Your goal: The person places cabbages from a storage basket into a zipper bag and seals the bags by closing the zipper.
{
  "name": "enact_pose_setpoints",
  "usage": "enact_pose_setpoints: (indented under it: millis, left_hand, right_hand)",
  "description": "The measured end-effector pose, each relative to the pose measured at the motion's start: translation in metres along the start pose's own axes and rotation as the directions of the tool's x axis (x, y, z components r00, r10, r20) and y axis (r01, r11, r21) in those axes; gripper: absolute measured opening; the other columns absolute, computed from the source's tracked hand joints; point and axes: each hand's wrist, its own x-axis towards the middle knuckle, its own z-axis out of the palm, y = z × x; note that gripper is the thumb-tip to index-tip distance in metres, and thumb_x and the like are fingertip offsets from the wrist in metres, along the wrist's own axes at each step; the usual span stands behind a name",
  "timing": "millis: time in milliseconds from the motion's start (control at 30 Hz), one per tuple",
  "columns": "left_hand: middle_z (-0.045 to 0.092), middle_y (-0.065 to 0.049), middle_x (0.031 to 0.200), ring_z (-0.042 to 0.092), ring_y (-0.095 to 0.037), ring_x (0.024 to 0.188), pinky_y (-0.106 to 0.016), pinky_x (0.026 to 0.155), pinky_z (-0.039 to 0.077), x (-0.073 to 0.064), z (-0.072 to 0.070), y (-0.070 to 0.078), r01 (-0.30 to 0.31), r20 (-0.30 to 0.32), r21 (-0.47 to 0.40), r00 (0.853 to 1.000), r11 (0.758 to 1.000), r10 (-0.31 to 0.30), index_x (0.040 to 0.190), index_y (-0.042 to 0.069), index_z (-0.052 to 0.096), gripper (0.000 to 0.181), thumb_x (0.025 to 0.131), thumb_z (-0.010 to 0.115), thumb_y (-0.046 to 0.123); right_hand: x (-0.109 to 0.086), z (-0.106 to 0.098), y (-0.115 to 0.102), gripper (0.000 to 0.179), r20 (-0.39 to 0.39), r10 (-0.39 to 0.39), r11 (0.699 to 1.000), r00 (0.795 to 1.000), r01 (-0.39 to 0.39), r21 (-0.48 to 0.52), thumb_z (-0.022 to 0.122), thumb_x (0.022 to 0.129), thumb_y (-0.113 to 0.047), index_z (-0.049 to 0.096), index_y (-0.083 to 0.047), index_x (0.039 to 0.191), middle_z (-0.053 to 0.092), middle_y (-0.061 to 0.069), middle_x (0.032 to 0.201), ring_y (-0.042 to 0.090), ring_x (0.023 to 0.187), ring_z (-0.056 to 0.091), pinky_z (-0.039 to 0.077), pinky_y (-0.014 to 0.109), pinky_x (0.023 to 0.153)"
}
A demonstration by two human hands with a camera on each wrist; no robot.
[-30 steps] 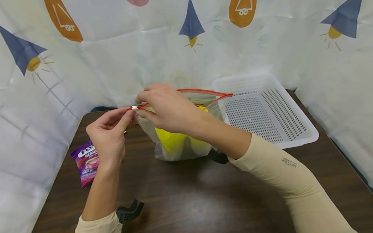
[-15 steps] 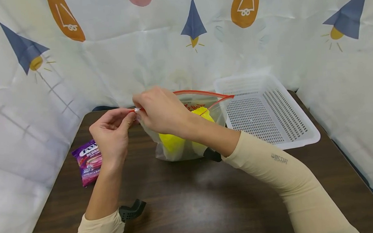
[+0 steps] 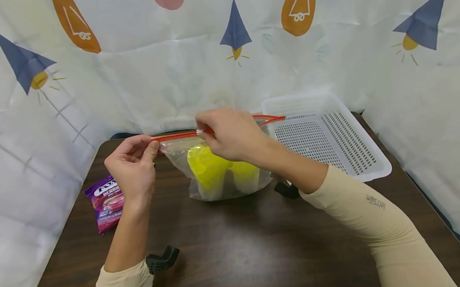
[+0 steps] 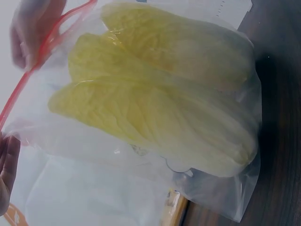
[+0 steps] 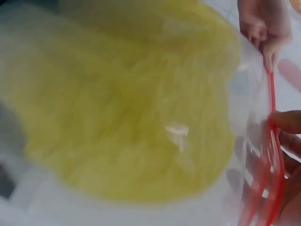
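Note:
A clear zip bag (image 3: 230, 191) with a red zip strip stands on the brown table, holding yellow-and-white napa cabbages (image 4: 155, 122). My left hand (image 3: 133, 169) pinches the left end of the red strip (image 3: 176, 136) between thumb and fingers. Farther right along the strip, my right hand (image 3: 235, 136) pinches the white zip slider (image 3: 200, 132), partly covering it. Left of the slider the two strip edges lie together; toward the right end they part in a narrow loop. In the right wrist view the cabbage leaves (image 5: 131, 113) fill most of the picture, blurred.
A white perforated basket (image 3: 378, 169) stands at the back right, behind and beside the bag. At the left lies a purple candy packet (image 3: 106, 206), partly behind my left forearm. A patterned white curtain (image 3: 210, 74) hangs close behind the table (image 3: 240, 248).
My right hand has slid the white slider rightward along the red strip, away from my left hand, to about the strip's middle. My left hand keeps its pinch on the left end.

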Motion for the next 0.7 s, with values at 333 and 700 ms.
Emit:
enact_pose_setpoints:
  millis: [333, 700]
  left_hand:
    - [0.073, -0.007, 0.077, 0.07, -0.016, 0.067, -0.022, 0.067, 0.061, 0.002, 0.007, 0.002, 0.005, -0.014, -0.001, 1.0, 1.0, -0.005, 0.084, -0.013, 0.072, 0.004, 0.084, 0.076, -0.014]
    - [0.069, -0.007, 0.074, 0.066, -0.014, 0.065, -0.02, 0.065, 0.059, 0.004, 0.006, -0.002, -0.006, -0.029, -0.04, 1.0, 0.999, 0.005, 0.081, -0.015, 0.069, 0.006, 0.083, 0.072, -0.02]
  right_hand:
    - [-0.041, -0.02, 0.056, 0.006, -0.066, 0.031, 0.995, 0.997, -0.024, 0.1, 0.067, 0.1, -0.022, 0.07, -0.018, 0.099, 0.074, -0.002, 0.094, 0.018, 0.087, 0.067, 0.055, 0.039, 0.073]
    - [-0.073, -0.042, 0.101, 0.009, -0.149, 0.122, 0.992, 0.981, -0.114, 0.062, 0.069, 0.097, -0.018, 0.072, -0.02, 0.089, 0.076, 0.0, 0.089, 0.02, 0.082, 0.065, 0.044, 0.038, 0.062]
